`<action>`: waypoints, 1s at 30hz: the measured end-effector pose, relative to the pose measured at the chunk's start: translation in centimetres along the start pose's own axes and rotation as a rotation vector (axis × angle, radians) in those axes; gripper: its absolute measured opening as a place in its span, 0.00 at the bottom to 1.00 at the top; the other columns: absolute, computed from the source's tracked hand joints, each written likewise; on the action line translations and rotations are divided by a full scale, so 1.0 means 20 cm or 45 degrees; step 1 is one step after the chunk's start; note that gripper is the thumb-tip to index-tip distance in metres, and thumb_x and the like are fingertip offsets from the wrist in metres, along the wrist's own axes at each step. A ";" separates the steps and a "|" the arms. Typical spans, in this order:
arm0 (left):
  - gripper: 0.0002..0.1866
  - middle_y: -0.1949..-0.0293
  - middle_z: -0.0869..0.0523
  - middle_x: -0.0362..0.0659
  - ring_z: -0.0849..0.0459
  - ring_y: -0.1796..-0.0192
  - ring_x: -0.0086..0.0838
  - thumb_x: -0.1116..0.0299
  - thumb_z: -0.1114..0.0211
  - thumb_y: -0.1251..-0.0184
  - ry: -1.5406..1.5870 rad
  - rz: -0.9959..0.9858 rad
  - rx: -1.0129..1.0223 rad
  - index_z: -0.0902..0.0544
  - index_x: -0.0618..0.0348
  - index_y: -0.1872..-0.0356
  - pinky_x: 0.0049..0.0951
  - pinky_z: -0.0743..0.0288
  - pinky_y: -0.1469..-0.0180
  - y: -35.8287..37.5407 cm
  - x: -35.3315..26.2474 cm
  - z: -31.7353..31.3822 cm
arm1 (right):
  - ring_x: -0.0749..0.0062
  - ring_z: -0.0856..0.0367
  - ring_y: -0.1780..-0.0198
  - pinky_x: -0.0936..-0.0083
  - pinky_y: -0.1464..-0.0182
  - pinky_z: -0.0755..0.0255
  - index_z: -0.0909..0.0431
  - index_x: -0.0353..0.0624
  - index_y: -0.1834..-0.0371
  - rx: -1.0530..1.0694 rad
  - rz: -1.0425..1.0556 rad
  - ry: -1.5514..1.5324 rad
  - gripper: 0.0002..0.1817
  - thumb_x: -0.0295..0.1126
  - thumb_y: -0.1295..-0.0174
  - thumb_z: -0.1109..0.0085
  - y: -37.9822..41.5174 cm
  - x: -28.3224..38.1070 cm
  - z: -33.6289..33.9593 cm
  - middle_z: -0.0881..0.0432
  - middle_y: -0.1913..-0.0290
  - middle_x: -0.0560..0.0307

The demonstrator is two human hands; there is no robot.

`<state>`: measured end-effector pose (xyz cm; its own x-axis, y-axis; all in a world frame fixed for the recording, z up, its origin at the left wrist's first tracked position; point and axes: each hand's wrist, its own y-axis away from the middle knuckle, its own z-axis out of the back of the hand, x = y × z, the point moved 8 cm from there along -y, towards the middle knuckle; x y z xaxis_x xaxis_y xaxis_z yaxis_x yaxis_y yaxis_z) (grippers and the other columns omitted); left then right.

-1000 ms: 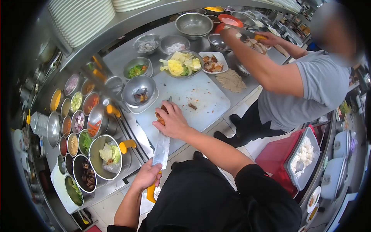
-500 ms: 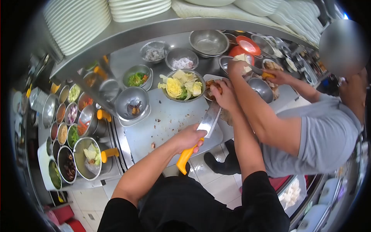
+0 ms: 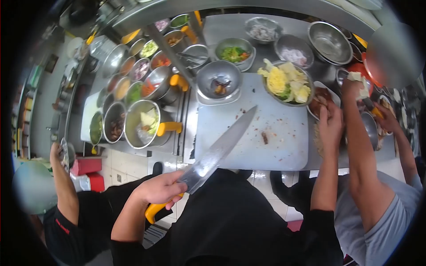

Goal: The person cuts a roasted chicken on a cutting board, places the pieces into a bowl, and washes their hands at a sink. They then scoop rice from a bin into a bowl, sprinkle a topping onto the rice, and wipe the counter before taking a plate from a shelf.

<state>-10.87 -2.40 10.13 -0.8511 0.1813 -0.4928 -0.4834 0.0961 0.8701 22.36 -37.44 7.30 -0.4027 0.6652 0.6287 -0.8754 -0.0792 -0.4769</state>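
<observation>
My left hand (image 3: 160,189) is closed around the yellow handle of a large kitchen knife (image 3: 222,148). Its wide blade points up and away over the left part of the white cutting board (image 3: 284,153). Dark crumbs and small brown scraps lie on the board. At the board's right edge, my right hand (image 3: 332,126) has its fingers bent together at a white plate (image 3: 336,98) of brown meat (image 3: 320,98); what lies between them is hidden. A metal bowl of cut cabbage (image 3: 289,83) stands just left of that plate.
A metal bowl with dark pieces (image 3: 218,80) and a bowl of chopped green vegetables (image 3: 234,54) stand behind the board. Ingredient pots (image 3: 142,125) crowd the left counter. A co-worker's arm (image 3: 366,177) reaches in at right, knife in hand; another person (image 3: 66,221) is at left.
The view has turned left. My left hand has carried the knife leftward, away from the meat plate. My right hand has shifted from on top of the meat to the plate's near right side.
</observation>
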 end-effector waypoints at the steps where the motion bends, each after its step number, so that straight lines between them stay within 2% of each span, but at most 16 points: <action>1: 0.09 0.77 0.26 0.39 0.25 0.82 0.24 0.66 0.48 0.29 0.016 0.025 -0.064 0.29 0.61 0.57 0.25 0.28 0.77 0.06 0.05 0.03 | 0.55 0.19 0.52 0.62 0.50 0.26 0.21 0.37 0.56 0.067 -0.196 0.001 0.13 0.36 0.35 0.37 0.07 0.00 0.01 0.18 0.58 0.47; 4: 0.09 0.77 0.25 0.40 0.24 0.82 0.25 0.67 0.48 0.29 0.088 0.056 -0.260 0.30 0.62 0.56 0.26 0.27 0.76 0.13 0.19 0.09 | 0.55 0.20 0.56 0.61 0.51 0.29 0.22 0.39 0.61 0.208 -0.050 0.188 0.11 0.35 0.38 0.35 0.23 -0.02 -0.05 0.18 0.61 0.49; 7: 0.08 0.76 0.23 0.41 0.22 0.81 0.26 0.69 0.49 0.30 0.098 0.035 -0.464 0.30 0.62 0.56 0.27 0.26 0.75 0.14 0.24 0.16 | 0.54 0.21 0.54 0.60 0.49 0.31 0.21 0.41 0.62 0.169 0.044 0.165 0.11 0.35 0.41 0.33 0.31 -0.01 -0.09 0.19 0.61 0.51; 10: 0.08 0.75 0.23 0.42 0.22 0.81 0.26 0.69 0.49 0.30 0.055 0.014 -0.652 0.31 0.62 0.56 0.27 0.27 0.76 0.20 0.18 0.22 | 0.53 0.22 0.50 0.57 0.46 0.33 0.20 0.42 0.61 0.079 0.198 0.242 0.12 0.36 0.43 0.32 0.33 0.05 -0.06 0.19 0.56 0.53; 14: 0.12 0.74 0.22 0.43 0.21 0.80 0.26 0.71 0.50 0.31 -0.058 0.166 -0.689 0.31 0.64 0.50 0.27 0.26 0.76 0.30 0.13 0.25 | 0.52 0.26 0.43 0.55 0.42 0.34 0.20 0.45 0.55 0.043 0.076 0.415 0.16 0.38 0.43 0.31 0.39 -0.04 -0.01 0.22 0.46 0.53; 17: 0.19 0.71 0.21 0.45 0.21 0.80 0.27 0.69 0.51 0.31 -0.154 0.160 -0.686 0.32 0.65 0.42 0.28 0.26 0.75 0.25 0.05 0.30 | 0.51 0.28 0.40 0.54 0.40 0.35 0.21 0.46 0.48 -0.035 0.076 0.561 0.21 0.39 0.43 0.32 0.39 -0.06 0.03 0.25 0.41 0.50; 19: 0.20 0.70 0.21 0.45 0.20 0.80 0.27 0.68 0.51 0.32 -0.260 0.147 -0.734 0.32 0.65 0.41 0.29 0.25 0.75 0.25 -0.02 0.34 | 0.50 0.29 0.38 0.53 0.38 0.36 0.23 0.45 0.44 -0.103 0.068 0.620 0.24 0.38 0.43 0.32 0.39 -0.06 0.05 0.27 0.39 0.48; 22: 0.23 0.67 0.19 0.47 0.19 0.78 0.28 0.67 0.49 0.33 -0.388 0.208 -0.748 0.33 0.66 0.38 0.28 0.24 0.73 0.27 -0.15 0.38 | 0.47 0.30 0.38 0.51 0.36 0.38 0.25 0.42 0.42 -0.084 0.038 0.411 0.26 0.37 0.43 0.32 0.40 -0.15 0.05 0.28 0.38 0.45; 23: 0.25 0.67 0.19 0.47 0.18 0.78 0.28 0.67 0.48 0.33 -0.404 0.256 -0.748 0.33 0.66 0.37 0.28 0.24 0.73 0.28 -0.18 0.40 | 0.53 0.26 0.40 0.60 0.40 0.31 0.29 0.39 0.37 -0.079 0.040 0.418 0.28 0.35 0.39 0.34 0.40 -0.16 0.06 0.27 0.38 0.45; 26: 0.28 0.65 0.17 0.49 0.17 0.76 0.29 0.67 0.48 0.34 -0.502 0.329 -0.763 0.32 0.66 0.32 0.27 0.23 0.72 0.30 -0.27 0.45 | 0.65 0.19 0.51 0.73 0.53 0.23 0.33 0.34 0.33 -0.031 -0.311 -0.143 0.30 0.36 0.35 0.35 0.42 -0.40 0.00 0.22 0.47 0.48; 27: 0.27 0.64 0.16 0.49 0.16 0.75 0.29 0.67 0.48 0.33 -0.608 0.303 -0.707 0.31 0.66 0.33 0.28 0.22 0.72 0.27 -0.31 0.49 | 0.74 0.17 0.62 0.83 0.66 0.23 0.39 0.31 0.30 -0.031 -0.444 -0.370 0.33 0.37 0.31 0.38 0.40 -0.39 -0.01 0.19 0.57 0.53; 28: 0.27 0.63 0.16 0.49 0.15 0.74 0.29 0.67 0.49 0.33 -0.711 0.272 -0.647 0.31 0.67 0.34 0.29 0.21 0.73 0.24 -0.37 0.55 | 0.75 0.17 0.64 0.82 0.67 0.23 0.40 0.31 0.30 0.023 -0.593 -0.413 0.33 0.38 0.31 0.39 0.39 -0.42 -0.04 0.19 0.59 0.53; 30: 0.26 0.61 0.15 0.50 0.13 0.72 0.31 0.66 0.49 0.33 -0.587 0.219 -0.662 0.30 0.64 0.34 0.31 0.19 0.76 0.19 -0.51 0.66 | 0.76 0.18 0.68 0.80 0.68 0.23 0.42 0.31 0.29 0.119 -0.886 -0.483 0.34 0.38 0.30 0.40 0.35 -0.48 -0.05 0.18 0.63 0.53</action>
<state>-1.40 9.03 18.56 -0.8060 0.5585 -0.1963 -0.4831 -0.4290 0.7633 20.35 -43.74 -2.73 0.1957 0.2880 0.9374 -0.9714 0.1880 0.1450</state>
